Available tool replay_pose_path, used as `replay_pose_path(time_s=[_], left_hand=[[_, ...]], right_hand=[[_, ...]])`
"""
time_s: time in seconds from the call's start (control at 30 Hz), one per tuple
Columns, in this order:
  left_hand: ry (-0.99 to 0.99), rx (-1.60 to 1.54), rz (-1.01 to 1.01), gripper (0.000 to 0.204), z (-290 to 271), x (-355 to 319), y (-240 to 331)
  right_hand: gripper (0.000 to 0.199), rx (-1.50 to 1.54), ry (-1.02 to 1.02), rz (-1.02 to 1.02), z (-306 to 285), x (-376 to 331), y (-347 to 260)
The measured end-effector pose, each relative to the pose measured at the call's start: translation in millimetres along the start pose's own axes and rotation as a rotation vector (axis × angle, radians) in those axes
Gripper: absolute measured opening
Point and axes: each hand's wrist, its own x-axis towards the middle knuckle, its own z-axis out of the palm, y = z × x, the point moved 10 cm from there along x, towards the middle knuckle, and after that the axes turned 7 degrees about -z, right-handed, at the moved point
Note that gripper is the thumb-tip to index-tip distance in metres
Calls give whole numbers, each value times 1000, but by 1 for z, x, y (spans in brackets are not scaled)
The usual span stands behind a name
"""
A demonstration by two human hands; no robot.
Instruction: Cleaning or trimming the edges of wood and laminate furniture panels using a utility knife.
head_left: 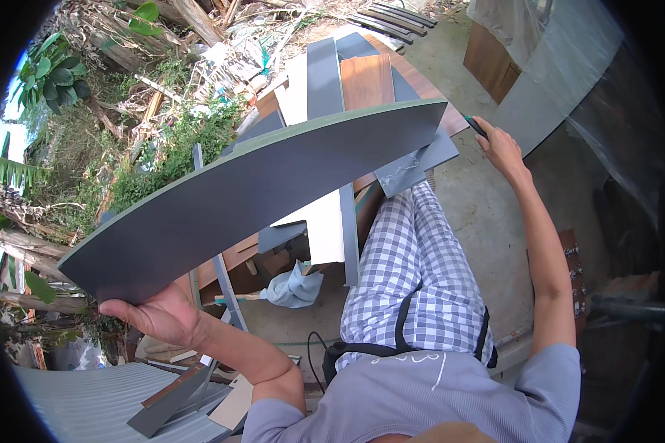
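A long dark grey board (251, 184) with a pale greenish edge slants across the view, its left end nearer and raised. My left hand (159, 314) supports that end from below; the thumb shows, while the fingers are mostly hidden behind the board. Just beyond the board's far right end, my right hand (501, 148) is closed around a slim green-and-black tool (477, 127). Its working tip is too small to make out. Under the board lies a stack of panels, among them a wood-grain piece (367, 80) and a grey strip (324, 81).
A light blue cloth (294, 286) hangs below the stack. Corrugated metal sheet (66, 399) with board offcuts lies at lower left. Plants and debris (162, 125) fill the left side. Plastic sheeting (568, 74) drapes over a brown cabinet (487, 63) at right.
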Motion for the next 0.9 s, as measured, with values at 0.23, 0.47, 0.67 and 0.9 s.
replay_pose_path(time_s=[0.23, 0.47, 0.67, 0.9], left_hand=[[92, 260, 278, 58, 48, -10, 24], [-271, 599, 639, 77, 136, -8, 40], [-784, 403, 685, 89, 219, -3, 9], [-616, 568, 594, 36, 245, 13, -32]], right_hand=[[48, 500, 391, -150, -16, -31, -53], [54, 1059, 270, -146, 12, -67, -117], [60, 1409, 335, -149, 21, -71, -138], [57, 1440, 506, -125, -18, -86, -137]])
